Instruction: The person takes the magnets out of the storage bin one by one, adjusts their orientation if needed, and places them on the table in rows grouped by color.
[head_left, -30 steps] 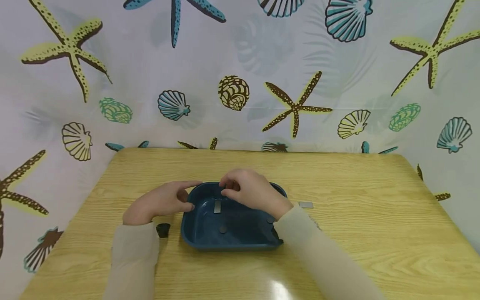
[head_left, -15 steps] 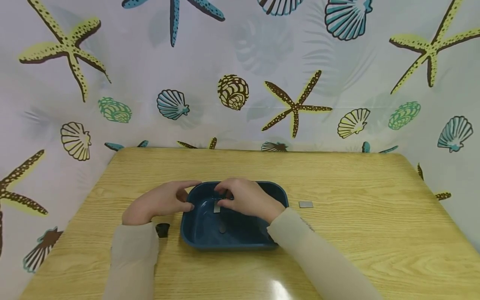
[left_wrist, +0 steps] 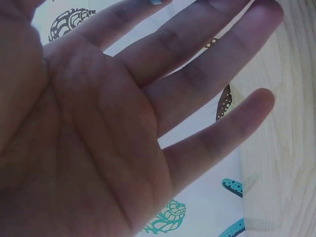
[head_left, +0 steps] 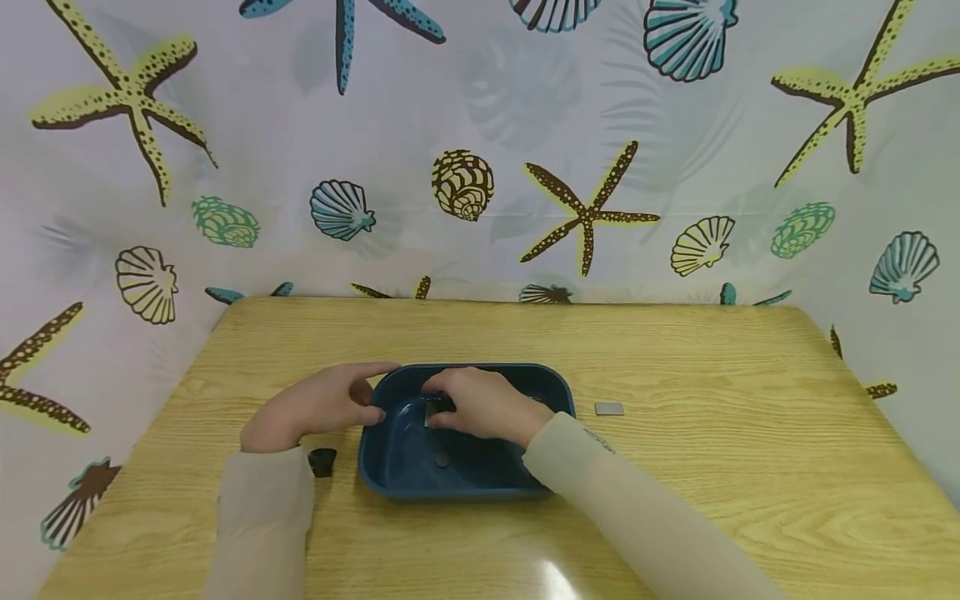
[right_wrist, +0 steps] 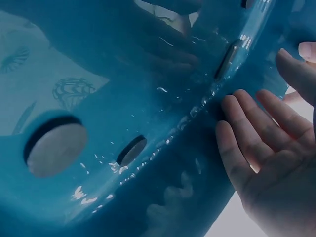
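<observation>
A dark blue tub (head_left: 480, 497) stands on the table. My left hand (head_left: 318, 404) is at its left rim, thumb and forefinger spread; the fingers look straight in the left wrist view. My right hand (head_left: 483, 407) reaches down inside the tub, its thumb and forefinger apart beside a small grey rectangular plate (head_left: 430, 412). In the right wrist view the right hand (right_wrist: 274, 140) has extended fingers near the tub wall, apart from the plate (right_wrist: 229, 60). A round grey disc (right_wrist: 57, 149) and a smaller-looking disc (right_wrist: 132, 151) lie in the tub. The right forearm covers the tub's right front corner.
Another grey rectangular plate (head_left: 609, 409) lies on the table right of the tub. A small black object (head_left: 322, 462) sits beside the left sleeve. A shell-patterned cloth (head_left: 405, 125) hangs behind the wooden table (head_left: 720, 467).
My right hand has moved down and slightly left into the tub, toward the grey plate there. The left hand has stayed at the rim.
</observation>
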Available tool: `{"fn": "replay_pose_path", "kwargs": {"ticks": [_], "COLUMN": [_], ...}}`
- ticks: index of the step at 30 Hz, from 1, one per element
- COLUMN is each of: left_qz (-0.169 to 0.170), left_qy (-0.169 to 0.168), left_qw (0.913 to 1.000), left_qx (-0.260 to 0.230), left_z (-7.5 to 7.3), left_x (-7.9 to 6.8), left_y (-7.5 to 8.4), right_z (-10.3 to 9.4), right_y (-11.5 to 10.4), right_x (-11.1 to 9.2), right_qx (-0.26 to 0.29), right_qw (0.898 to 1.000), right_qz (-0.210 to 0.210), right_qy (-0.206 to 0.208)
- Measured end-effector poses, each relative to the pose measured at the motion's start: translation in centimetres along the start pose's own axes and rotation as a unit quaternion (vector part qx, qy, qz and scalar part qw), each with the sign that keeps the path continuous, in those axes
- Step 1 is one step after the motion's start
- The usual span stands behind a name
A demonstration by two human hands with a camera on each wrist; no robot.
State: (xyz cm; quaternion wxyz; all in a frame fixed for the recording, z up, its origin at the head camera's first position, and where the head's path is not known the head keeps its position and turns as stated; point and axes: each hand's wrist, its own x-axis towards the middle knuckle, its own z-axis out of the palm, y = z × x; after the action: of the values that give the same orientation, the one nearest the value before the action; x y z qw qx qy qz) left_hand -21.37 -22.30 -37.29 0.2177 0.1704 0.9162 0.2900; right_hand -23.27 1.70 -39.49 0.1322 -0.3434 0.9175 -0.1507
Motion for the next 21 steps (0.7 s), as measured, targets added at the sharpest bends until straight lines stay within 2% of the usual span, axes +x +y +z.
{"fn": "replay_pose_path", "kwargs": {"ticks": [7, 21], "left_qz": [-0.004, -0.009], "left_qy": [-0.001, 0.000], "left_qw": [1.0000, 1.0000], "left_qx": [-0.002, 0.001], "left_z": [-0.04, -0.10], "left_x": [0.07, 0.06], "left_y": [0.06, 0.14], "right_z": [0.12, 0.53], "right_y": [-0.06, -0.04], "right_x": [0.15, 0.33], "right_qx": [0.002, -0.032], "right_qw": [1.000, 0.998], "right_qz": [0.000, -0.015], "right_qy": [-0.017, -0.052]}}
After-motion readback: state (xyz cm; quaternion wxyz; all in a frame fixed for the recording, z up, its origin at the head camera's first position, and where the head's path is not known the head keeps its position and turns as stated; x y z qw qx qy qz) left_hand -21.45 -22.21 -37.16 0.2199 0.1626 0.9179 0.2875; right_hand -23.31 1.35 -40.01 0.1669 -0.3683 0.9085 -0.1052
